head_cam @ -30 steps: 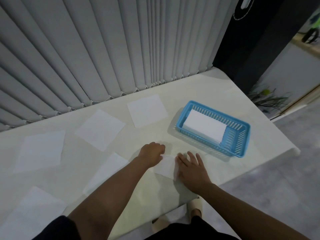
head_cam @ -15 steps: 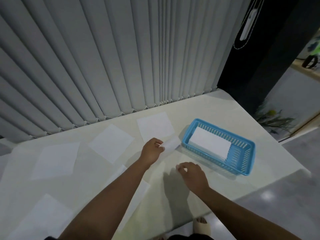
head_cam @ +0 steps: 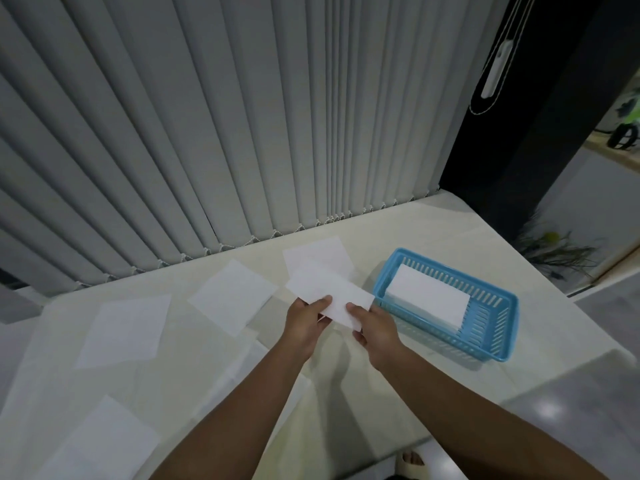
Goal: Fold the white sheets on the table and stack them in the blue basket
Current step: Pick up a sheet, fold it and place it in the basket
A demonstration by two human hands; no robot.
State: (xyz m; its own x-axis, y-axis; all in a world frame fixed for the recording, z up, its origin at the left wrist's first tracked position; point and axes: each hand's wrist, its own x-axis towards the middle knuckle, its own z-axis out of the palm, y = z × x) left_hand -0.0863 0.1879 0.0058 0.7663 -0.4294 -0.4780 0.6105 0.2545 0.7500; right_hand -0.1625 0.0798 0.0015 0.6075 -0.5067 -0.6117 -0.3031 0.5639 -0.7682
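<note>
A folded white sheet [head_cam: 329, 293] is held above the table, just left of the blue basket [head_cam: 491, 344]. My left hand [head_cam: 306, 322] pinches its near left edge and my right hand [head_cam: 375, 327] pinches its near right edge. Inside the basket lies a stack of folded white sheets [head_cam: 427, 299]. Several unfolded white sheets lie flat on the cream table [head_cam: 433, 382]: one behind the held sheet [head_cam: 317, 259], one at the centre [head_cam: 232, 296], one at the left [head_cam: 124, 330] and one at the near left [head_cam: 100, 445].
Grey vertical blinds [head_cam: 242, 133] hang along the table's far edge. The table's right edge runs past the basket, with floor beyond. A dark pillar [head_cam: 519, 133] stands at the far right corner. A sandalled foot [head_cam: 412, 460] shows under the near edge.
The folded sheet has been lifted off the table and carried toward the basket. My right hand, which was empty a moment ago, now pinches it too. The camera has tilted up.
</note>
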